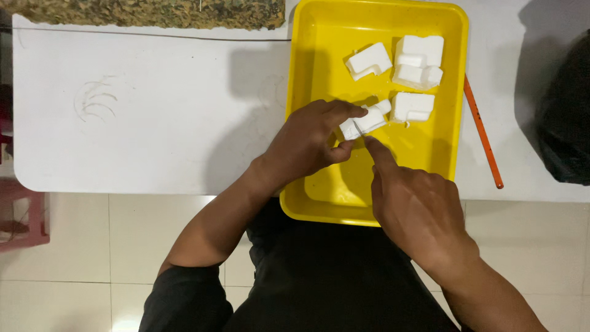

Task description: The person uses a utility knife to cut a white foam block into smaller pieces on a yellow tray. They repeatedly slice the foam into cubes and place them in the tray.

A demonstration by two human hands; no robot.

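The left hand point(307, 144) has its grip clamped on a small white foam block point(364, 121) held over the yellow tray point(313, 74) on the white counter point(153, 110). The right hand point(415, 206), grip mostly together, presses an extended forefinger against the block's lower edge. The step in hand looks like working or trimming the piece; next calls for a steady hold. Three more blocks point(418, 64) lie just beyond.

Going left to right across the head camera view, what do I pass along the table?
Red plastic stool → white table → left hand → white foam block in its grip → yellow plastic tray's right wall → thin orange stick → black bag.
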